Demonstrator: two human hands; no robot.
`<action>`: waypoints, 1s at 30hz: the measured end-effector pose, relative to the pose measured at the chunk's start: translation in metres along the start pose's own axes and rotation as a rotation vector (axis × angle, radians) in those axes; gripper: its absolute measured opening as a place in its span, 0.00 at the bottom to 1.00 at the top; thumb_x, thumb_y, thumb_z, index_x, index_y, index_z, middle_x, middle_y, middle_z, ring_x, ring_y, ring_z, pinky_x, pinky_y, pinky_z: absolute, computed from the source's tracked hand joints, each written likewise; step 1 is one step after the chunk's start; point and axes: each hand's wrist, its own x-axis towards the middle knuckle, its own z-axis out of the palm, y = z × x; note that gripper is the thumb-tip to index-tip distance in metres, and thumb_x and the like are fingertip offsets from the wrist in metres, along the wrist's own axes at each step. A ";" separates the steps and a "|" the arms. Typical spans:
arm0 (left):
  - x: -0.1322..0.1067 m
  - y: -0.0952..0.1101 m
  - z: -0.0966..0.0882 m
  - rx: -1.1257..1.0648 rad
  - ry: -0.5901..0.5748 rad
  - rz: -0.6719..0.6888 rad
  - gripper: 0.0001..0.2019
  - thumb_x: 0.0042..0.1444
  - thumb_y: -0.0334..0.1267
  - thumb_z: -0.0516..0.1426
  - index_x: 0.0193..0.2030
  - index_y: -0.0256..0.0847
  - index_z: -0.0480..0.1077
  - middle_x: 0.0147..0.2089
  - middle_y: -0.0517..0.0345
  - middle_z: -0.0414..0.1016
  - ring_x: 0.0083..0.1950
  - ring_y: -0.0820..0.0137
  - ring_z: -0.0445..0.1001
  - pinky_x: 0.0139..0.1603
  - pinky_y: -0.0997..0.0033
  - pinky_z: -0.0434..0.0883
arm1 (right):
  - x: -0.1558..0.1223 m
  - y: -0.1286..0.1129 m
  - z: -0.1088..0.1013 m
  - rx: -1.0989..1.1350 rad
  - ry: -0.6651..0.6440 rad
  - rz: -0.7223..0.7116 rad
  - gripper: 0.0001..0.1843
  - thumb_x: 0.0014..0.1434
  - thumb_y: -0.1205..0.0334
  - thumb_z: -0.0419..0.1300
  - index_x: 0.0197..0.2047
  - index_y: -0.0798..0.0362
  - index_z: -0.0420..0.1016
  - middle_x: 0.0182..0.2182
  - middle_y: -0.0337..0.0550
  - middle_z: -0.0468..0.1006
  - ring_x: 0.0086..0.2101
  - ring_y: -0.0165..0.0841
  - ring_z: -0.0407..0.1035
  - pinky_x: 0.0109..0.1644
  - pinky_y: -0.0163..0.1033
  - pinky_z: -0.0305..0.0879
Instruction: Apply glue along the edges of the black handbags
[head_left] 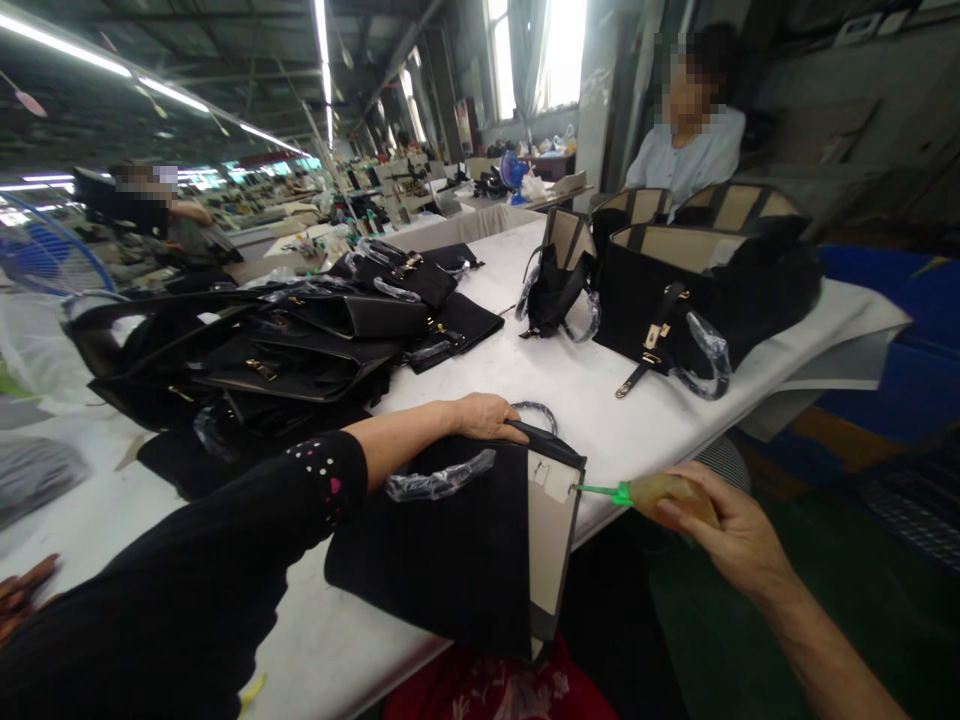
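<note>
Two grips clenched: left hand point(487, 415) on black bag point(450, 560), right hand point(739, 535) around green-nozzled bottle point(660, 490).

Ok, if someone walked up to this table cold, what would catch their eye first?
Most likely the black bag lying flat at the white table's near edge, held at its top by the left hand while the right hand aims a green-tipped bottle at its pale side panel. Next, the heap of black bags on the left and the upright bags standing at the right.
</note>
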 end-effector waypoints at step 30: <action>0.003 -0.002 0.003 0.028 0.025 0.010 0.26 0.63 0.62 0.51 0.48 0.44 0.78 0.37 0.55 0.80 0.35 0.67 0.75 0.35 0.74 0.64 | -0.019 0.004 -0.003 -0.020 -0.123 -0.231 0.10 0.67 0.52 0.64 0.50 0.44 0.75 0.43 0.40 0.76 0.41 0.35 0.73 0.43 0.35 0.69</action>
